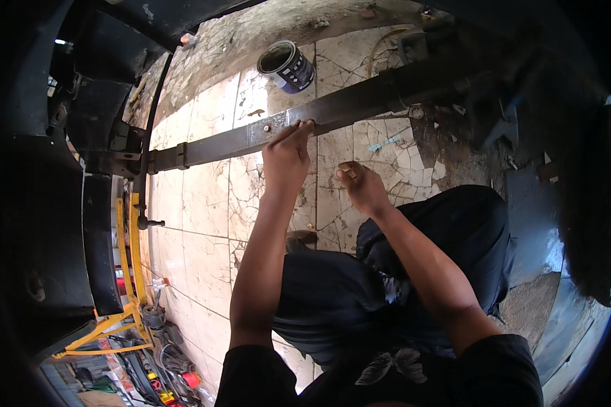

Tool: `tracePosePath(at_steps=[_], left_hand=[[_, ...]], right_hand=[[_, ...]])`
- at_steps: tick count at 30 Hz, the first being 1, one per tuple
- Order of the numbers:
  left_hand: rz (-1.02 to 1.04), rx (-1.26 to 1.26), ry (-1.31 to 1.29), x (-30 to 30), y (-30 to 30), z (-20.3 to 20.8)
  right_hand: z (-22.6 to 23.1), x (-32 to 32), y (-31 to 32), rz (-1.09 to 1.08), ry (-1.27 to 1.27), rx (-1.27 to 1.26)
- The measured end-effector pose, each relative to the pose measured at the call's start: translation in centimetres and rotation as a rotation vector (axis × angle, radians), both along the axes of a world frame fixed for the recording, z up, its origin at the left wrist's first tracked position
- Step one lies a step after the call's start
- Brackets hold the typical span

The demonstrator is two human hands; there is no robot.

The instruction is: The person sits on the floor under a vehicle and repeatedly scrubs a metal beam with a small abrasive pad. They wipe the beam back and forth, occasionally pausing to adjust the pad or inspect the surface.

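A long dark leaf spring runs across in front of me, rising toward the right, with clips round it. A small bolt head stands out of a shinier patch on its face. Just right of that bolt, my left hand touches the spring, its fingers bent and pressed together. Whether something small sits under those fingertips is hidden. Nearer to me and apart from the spring, my right hand is held above the floor. Its fingers are curled in against the thumb, and what they hold, if anything, cannot be made out.
Beyond the spring, an open paint can stands on cracked floor tiles. A dark rod crosses the spring's left end. At the left are black vehicle parts, a yellow metal stand and piled tools. Dark machinery fills the right.
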State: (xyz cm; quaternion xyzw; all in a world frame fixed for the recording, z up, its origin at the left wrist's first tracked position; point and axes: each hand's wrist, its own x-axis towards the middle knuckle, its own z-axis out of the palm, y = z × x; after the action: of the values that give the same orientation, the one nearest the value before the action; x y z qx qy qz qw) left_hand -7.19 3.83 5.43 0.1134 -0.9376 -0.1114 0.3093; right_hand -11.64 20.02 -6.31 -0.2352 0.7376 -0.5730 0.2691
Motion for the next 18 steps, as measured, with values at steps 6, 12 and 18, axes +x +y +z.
tracePosePath(at_steps=[6, 12, 18], left_hand=[[0.086, 0.037, -0.036, -4.4, -2.4, 0.2], [0.172, 0.037, -0.018, -4.4, -2.8, 0.5], [0.084, 0.046, -0.142, -3.6, -3.2, 0.8]], right_hand=[[-1.1, 0.3, -0.6, 0.079, 0.088, 0.016], [-1.1, 0.4, -0.1, 0.197, 0.1, 0.071], [-1.4, 0.3, -0.1, 0.227, 0.175, 0.086]])
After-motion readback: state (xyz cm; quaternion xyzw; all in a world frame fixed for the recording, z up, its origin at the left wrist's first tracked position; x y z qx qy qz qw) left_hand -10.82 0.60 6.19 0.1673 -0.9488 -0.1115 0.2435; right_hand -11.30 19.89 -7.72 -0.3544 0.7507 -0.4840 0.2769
